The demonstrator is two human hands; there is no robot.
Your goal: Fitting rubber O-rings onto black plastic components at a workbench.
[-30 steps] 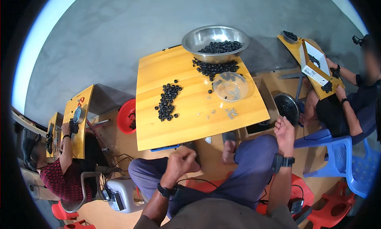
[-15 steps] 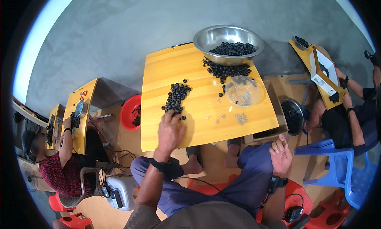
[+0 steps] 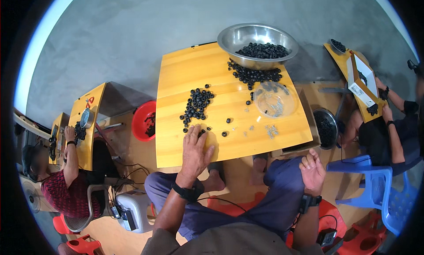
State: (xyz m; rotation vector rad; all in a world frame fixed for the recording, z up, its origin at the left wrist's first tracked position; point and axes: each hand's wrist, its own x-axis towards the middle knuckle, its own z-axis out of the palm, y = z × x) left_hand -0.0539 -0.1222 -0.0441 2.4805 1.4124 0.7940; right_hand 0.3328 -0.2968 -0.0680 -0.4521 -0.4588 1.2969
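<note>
My left hand point(image 3: 194, 151) lies palm down on the yellow table point(image 3: 176, 74), fingers stretched out and thumb apart. Its fingertips rest at the near end of a loose pile of small black ring-like pieces point(image 3: 197, 104), touching or covering a few. Two single black pieces point(image 3: 224, 134) sit to the right of that hand. Above my right knee, off the table, my right hand point(image 3: 312, 172) is turned palm up with loosely bent fingers. Nothing shows in its palm.
A steel bowl point(image 3: 229, 36) of black pieces stands at the back, more pieces spilled before it. A clear plastic tub point(image 3: 269, 96) holds small clear or metallic bits; similar bits point(image 3: 271, 131) lie nearby. A red basin point(image 3: 140, 122) sits left. Co-workers sit at side tables.
My left hand has shifted slightly right and toward me. A couple of black pieces now lie apart, right of the pile. My right hand has stayed put.
</note>
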